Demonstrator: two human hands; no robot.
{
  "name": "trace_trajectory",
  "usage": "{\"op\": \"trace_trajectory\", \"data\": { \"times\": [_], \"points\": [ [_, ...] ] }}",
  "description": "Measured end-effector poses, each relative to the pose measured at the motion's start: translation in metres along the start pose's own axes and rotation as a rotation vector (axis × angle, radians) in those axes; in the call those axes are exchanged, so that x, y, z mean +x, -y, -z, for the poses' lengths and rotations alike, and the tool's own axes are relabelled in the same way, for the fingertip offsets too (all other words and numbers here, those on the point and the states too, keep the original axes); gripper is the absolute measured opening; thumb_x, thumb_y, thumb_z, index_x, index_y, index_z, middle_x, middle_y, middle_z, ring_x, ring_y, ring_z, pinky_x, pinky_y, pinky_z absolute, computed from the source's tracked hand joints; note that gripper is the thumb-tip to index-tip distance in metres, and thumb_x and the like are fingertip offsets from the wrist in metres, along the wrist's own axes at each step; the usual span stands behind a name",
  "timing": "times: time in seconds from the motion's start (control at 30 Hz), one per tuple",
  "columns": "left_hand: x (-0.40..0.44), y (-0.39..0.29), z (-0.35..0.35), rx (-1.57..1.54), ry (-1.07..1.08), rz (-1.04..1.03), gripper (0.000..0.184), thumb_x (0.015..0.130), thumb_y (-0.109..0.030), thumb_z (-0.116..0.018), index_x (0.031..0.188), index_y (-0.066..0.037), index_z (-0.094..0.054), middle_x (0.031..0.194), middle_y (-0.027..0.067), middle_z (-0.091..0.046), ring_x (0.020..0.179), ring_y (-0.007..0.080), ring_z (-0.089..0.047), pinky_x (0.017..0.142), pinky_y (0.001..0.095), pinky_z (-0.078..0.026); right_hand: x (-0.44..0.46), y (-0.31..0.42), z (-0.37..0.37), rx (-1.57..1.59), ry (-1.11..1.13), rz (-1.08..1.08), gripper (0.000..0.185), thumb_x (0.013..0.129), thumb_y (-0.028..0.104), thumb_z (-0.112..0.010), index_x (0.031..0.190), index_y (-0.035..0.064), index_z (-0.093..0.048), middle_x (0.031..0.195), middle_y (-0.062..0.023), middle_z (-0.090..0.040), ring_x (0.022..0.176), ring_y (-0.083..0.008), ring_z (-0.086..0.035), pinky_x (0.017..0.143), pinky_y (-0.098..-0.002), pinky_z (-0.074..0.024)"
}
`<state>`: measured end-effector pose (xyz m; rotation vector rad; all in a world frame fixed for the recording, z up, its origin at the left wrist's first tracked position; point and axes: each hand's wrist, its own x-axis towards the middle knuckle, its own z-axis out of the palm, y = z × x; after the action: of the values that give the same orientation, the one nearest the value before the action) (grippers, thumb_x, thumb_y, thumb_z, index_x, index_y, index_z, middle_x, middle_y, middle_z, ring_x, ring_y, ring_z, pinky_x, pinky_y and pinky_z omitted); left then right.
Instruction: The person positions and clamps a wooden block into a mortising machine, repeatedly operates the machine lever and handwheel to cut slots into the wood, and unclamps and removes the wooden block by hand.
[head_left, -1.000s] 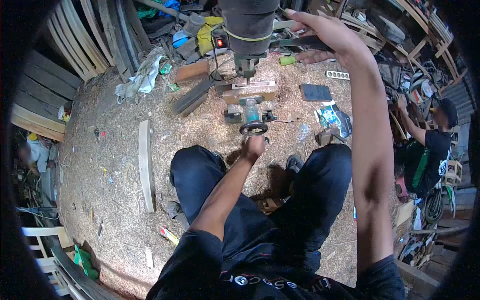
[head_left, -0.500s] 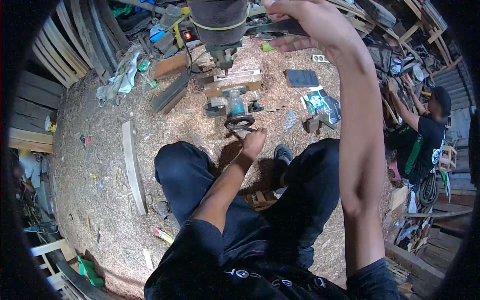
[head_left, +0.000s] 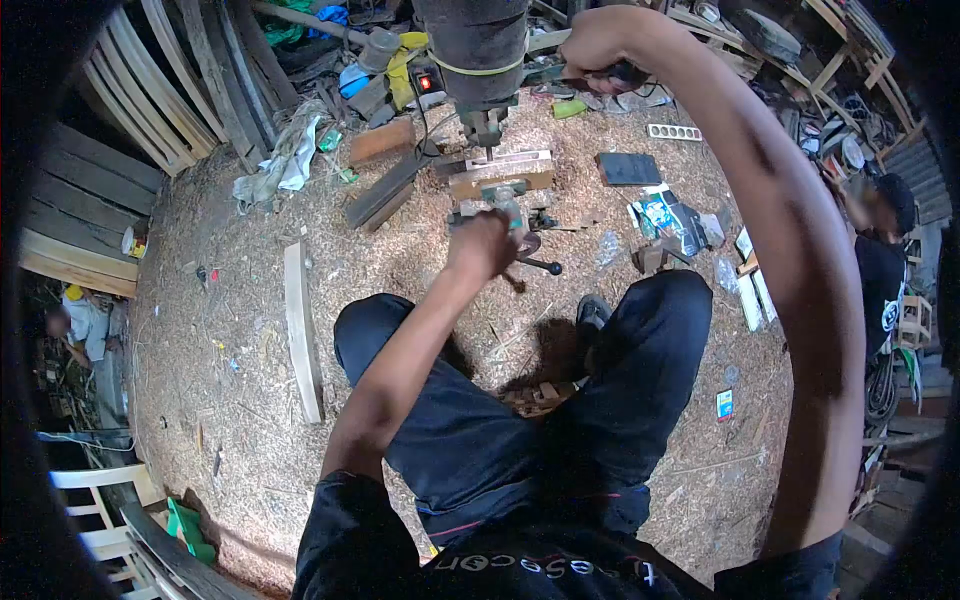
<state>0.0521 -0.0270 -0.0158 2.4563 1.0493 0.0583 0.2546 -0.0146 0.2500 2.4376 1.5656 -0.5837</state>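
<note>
My left hand (head_left: 482, 245) is closed on the handwheel (head_left: 530, 243), covering much of its rim. Behind the wheel, a light wooden block (head_left: 502, 183) with a slot in its top sits clamped. The drill bit (head_left: 489, 154) of a dark upright machine (head_left: 478, 50) points down at that slot. At the machine's right side, my right hand (head_left: 605, 70) is wrapped round a dark lever, its fingers partly hidden by the wrist.
A curved wooden piece (head_left: 300, 330) lies left of my knees. Dark boards (head_left: 385, 193) and a reddish block (head_left: 382, 143) are left of the machine. A black slab (head_left: 628, 169) and a socket strip (head_left: 674, 132) lie right. A person (head_left: 885, 230) works at the far right.
My left hand has moved up from below the wheel onto its rim, and the wheel has turned. My right hand's fingers have closed round the lever.
</note>
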Motion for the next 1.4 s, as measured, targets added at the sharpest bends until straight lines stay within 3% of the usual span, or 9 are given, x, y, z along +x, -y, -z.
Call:
{"op": "trace_trajectory", "data": {
  "times": [0.07, 0.13, 0.17, 0.27, 0.43, 0.67, 1.1, 1.3, 1.4],
  "points": [
    [-0.017, 0.005, 0.016, -0.098, -0.16, -0.12, 0.023, 0.089, -0.023, -0.063, 0.101, -0.004, -0.069, 0.091, 0.0224, -0.069, 0.083, 0.0408, -0.067, 0.078, 0.0476, -0.054, -0.015, -0.006, -0.018, 0.128, -0.106, 0.073, 0.022, 0.086, 0.016, -0.058, 0.083, -0.0049, -0.065, 0.063, -0.0136, -0.064, 0.043, -0.0162, -0.057, 0.037, -0.0317, -0.0424],
    [-0.02, 0.008, 0.026, -0.108, -0.297, -0.22, 0.023, 0.086, -0.022, -0.066, 0.102, -0.005, -0.067, 0.081, 0.022, -0.068, 0.077, 0.0415, -0.066, 0.069, 0.0486, -0.053, -0.027, -0.014, -0.065, 0.268, -0.161, 0.089, 0.022, 0.084, 0.015, -0.058, 0.083, -0.0058, -0.064, 0.066, -0.0143, -0.065, 0.051, -0.0223, -0.063, 0.046, -0.0359, -0.0506],
    [-0.018, 0.007, 0.028, -0.146, -0.309, -0.201, 0.022, 0.086, -0.022, -0.066, 0.1, -0.004, -0.068, 0.084, 0.0223, -0.068, 0.079, 0.0414, -0.066, 0.071, 0.0481, -0.054, -0.031, -0.018, -0.101, 0.212, -0.295, 0.06, 0.025, 0.082, 0.019, -0.062, 0.082, -0.0054, -0.071, 0.084, -0.0244, -0.07, 0.083, -0.0325, -0.072, 0.074, -0.042, -0.0572],
    [-0.02, 0.013, 0.017, -0.254, -0.271, -0.156, 0.021, 0.085, -0.02, -0.065, 0.099, -0.006, -0.07, 0.089, 0.0223, -0.069, 0.081, 0.0409, -0.067, 0.075, 0.0462, -0.054, -0.027, -0.024, -0.222, 0.442, -0.532, -0.038, 0.04, 0.082, 0.026, -0.07, 0.102, -0.0084, -0.063, 0.085, -0.028, -0.068, 0.086, -0.0436, -0.067, 0.081, -0.0498, -0.0539],
    [-0.024, 0.017, 0.003, -0.281, -0.158, -0.022, 0.023, 0.085, -0.022, -0.065, 0.103, -0.008, -0.072, 0.086, 0.0222, -0.07, 0.079, 0.0388, -0.069, 0.075, 0.0453, -0.055, -0.004, -0.013, -0.322, 0.864, -0.502, -0.246, 0.032, 0.083, 0.026, -0.07, 0.079, -0.0042, -0.063, 0.065, -0.0255, -0.061, 0.066, -0.0411, -0.066, 0.061, -0.0495, -0.0472],
    [-0.011, 0.027, -0.014, -0.255, -0.117, -0.027, 0.024, 0.089, -0.025, -0.064, 0.1, -0.005, -0.071, 0.085, 0.0187, -0.072, 0.079, 0.0366, -0.07, 0.074, 0.0441, -0.056, 0.047, -0.014, -0.415, 0.868, -0.768, -0.214, 0.03, 0.08, 0.023, -0.069, 0.073, -0.0043, -0.06, 0.06, -0.023, -0.058, 0.059, -0.0419, -0.061, 0.059, -0.0506, -0.0447],
    [-0.003, 0.029, -0.036, -0.24, -0.033, -0.07, 0.024, 0.088, -0.024, -0.065, 0.098, -0.004, -0.071, 0.087, 0.0217, -0.071, 0.079, 0.0375, -0.069, 0.076, 0.0462, -0.055, 0.06, -0.016, -0.432, 0.816, -0.804, -0.198, 0.025, 0.086, 0.022, -0.066, 0.084, -0.0026, -0.064, 0.067, -0.0264, -0.062, 0.066, -0.0447, -0.062, 0.061, -0.05, -0.0468],
    [-0.01, 0.037, -0.022, -0.257, -0.101, -0.041, 0.023, 0.086, -0.021, -0.065, 0.102, -0.005, -0.072, 0.09, 0.0215, -0.071, 0.082, 0.0374, -0.069, 0.077, 0.046, -0.055, -0.01, -0.019, -0.325, 1.083, -0.79, 0.034, 0.041, 0.086, 0.002, -0.062, 0.124, 0.0045, -0.048, 0.089, -0.0095, -0.061, 0.065, -0.0204, -0.055, 0.06, -0.0362, -0.0467],
    [-0.014, 0.04, -0.017, -0.289, -0.168, -0.075, 0.024, 0.087, -0.021, -0.064, 0.102, -0.003, -0.07, 0.091, 0.0226, -0.07, 0.086, 0.0401, -0.068, 0.079, 0.0483, -0.053, -0.063, -0.018, -0.207, 1.31, -0.579, 0.112, 0.031, 0.088, 0.01, -0.059, 0.118, 0.0031, -0.057, 0.083, -0.015, -0.064, 0.064, -0.0218, -0.058, 0.054, -0.0395, -0.0461]
  ]
}}
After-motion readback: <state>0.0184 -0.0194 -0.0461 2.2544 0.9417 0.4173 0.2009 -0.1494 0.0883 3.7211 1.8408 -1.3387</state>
